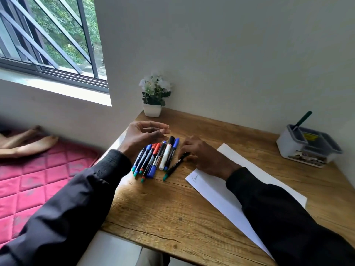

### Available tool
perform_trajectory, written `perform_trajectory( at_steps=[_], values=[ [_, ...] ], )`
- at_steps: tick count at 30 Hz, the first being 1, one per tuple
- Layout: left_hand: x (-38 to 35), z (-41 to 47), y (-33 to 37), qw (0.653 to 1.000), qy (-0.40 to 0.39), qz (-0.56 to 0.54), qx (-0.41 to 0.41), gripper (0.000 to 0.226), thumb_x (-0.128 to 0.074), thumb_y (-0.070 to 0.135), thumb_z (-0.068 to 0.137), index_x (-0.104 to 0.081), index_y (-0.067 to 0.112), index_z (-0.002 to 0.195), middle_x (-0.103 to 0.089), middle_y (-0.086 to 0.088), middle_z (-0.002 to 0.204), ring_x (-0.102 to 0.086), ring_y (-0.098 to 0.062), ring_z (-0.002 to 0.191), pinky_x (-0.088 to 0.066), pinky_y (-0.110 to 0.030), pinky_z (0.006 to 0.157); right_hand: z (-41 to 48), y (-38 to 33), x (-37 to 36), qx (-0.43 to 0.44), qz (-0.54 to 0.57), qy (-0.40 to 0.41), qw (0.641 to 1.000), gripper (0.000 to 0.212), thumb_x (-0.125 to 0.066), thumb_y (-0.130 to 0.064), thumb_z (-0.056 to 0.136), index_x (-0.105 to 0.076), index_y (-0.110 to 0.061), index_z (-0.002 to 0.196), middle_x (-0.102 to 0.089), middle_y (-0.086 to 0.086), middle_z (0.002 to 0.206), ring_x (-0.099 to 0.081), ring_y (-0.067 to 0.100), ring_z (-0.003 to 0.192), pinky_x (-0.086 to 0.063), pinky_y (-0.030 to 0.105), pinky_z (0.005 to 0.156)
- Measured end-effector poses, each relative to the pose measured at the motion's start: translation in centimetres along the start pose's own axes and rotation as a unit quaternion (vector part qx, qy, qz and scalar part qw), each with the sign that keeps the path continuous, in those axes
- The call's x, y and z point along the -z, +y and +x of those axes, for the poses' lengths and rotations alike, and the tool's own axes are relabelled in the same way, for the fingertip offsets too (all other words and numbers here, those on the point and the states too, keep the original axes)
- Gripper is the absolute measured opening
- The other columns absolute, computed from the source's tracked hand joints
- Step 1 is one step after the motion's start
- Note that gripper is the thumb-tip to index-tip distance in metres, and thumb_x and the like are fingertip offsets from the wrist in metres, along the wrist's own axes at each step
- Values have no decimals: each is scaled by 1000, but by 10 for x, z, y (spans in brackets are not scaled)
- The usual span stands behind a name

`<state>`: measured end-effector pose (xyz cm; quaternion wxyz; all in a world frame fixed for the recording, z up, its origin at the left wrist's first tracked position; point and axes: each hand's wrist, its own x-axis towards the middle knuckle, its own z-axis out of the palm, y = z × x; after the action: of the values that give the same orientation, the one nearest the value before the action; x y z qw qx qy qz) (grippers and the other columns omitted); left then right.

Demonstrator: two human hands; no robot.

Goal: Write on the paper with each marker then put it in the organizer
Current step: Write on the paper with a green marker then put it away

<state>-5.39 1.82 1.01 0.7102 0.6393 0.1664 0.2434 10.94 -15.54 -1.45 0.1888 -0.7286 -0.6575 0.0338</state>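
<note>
Several markers [156,159] with blue, red, black and white bodies lie side by side on the wooden desk [172,208]. A black marker [175,166] with a teal end lies apart to their right, and my right hand [199,152] pinches its upper end against the desk. My left hand [146,134] hovers above the bunch with loosely curled fingers, holding nothing. A white paper [226,191] with a small scribble near its left corner lies under my right forearm. The grey and white organizer [305,148] stands at the far right with one green marker [303,119] upright in it.
A small white pot of white flowers [154,96] stands in the desk's back corner by the wall. Left of the desk lies a pink quilted mattress [38,179] with a person's feet on it. A barred window fills the upper left.
</note>
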Motion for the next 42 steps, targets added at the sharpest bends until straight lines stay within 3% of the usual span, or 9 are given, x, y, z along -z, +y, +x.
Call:
perform_trajectory(
  at_steps=[4, 7, 10, 14, 19, 24, 29, 39, 42],
  values=[
    [-5, 0, 0, 1000, -11, 1, -1, 24, -73, 6, 87, -72, -2, 110, -76, -16, 103, -75, -25, 90, -62, -29, 81, -10, 10, 9, -11, -50, 6, 999, 21, -73, -1, 90, -71, -18, 102, -55, -2, 115, -41, 4, 109, -42, 21, 85],
    [-18, 0, 2, 999, -40, -14, -8, 25, -72, 6, 89, -70, -2, 112, -76, -15, 105, -75, -24, 95, -60, -25, 79, -26, 15, 23, -90, 69, 90, 990, 15, -64, -5, 98, -67, -19, 104, -52, -4, 104, -52, 6, 92, -41, 13, 82],
    [-38, 4, -2, 995, -94, 3, -24, 27, -71, 5, 90, -69, -3, 115, -76, -13, 108, -74, -24, 101, -58, -24, 84, -45, 19, 33, -166, 247, 145, 944, 7, -56, -13, 105, -63, -16, 106, -64, 7, 94, -63, 14, 78, -56, 33, 79],
    [-69, 10, -13, 984, -156, 84, -38, 29, -75, 6, 87, -71, 5, 116, -77, -3, 109, -73, -17, 104, -57, -28, 93, -62, 12, 35, -203, 440, 228, 844, 14, -61, -15, 103, -61, -4, 112, -71, 14, 92, -72, 32, 85, -61, 55, 86],
    [-91, 9, -18, 976, -177, 110, -69, 27, -75, 4, 86, -74, 5, 113, -78, -3, 102, -75, -18, 96, -60, -26, 83, -71, 9, 34, -181, 489, 268, 810, 8, -68, 0, 95, -66, 2, 103, -72, 27, 88, -72, 36, 78, -61, 42, 68],
    [-92, 13, -21, 952, -139, 223, -158, 21, -77, 11, 85, -77, 13, 106, -78, 3, 96, -74, -9, 88, -60, -24, 76, -71, 3, 36, -177, 573, 230, 767, 17, -63, -16, 100, -66, -2, 91, -66, 20, 73, -64, 29, 62, -53, 32, 56],
    [-85, 14, -23, 934, -142, 258, -203, 16, -75, 10, 87, -78, 11, 103, -76, 7, 82, -72, -12, 73, -60, -25, 67, -75, 8, 46, -154, 565, 164, 794, 30, -50, -13, 106, -69, 9, 113, -70, 29, 89, -69, 28, 70, -57, 28, 65],
    [-81, 16, -4, 937, -188, 270, -118, 6, -73, 7, 88, -78, 9, 89, -77, -1, 75, -69, -11, 65, -58, -24, 62, -72, 9, 68, -91, 486, 39, 868, 40, -38, -16, 111, -58, 9, 135, -71, 27, 106, -70, 29, 91, -57, 31, 81],
    [-65, 22, 3, 937, -169, 293, -84, 9, -73, 14, 89, -78, 7, 91, -77, -3, 77, -71, -14, 69, -61, -32, 67, -92, 12, 82, -91, 507, 46, 856, 43, -34, -15, 110, -56, 11, 137, -70, 31, 109, -69, 31, 93, -57, 32, 83]
  ],
)
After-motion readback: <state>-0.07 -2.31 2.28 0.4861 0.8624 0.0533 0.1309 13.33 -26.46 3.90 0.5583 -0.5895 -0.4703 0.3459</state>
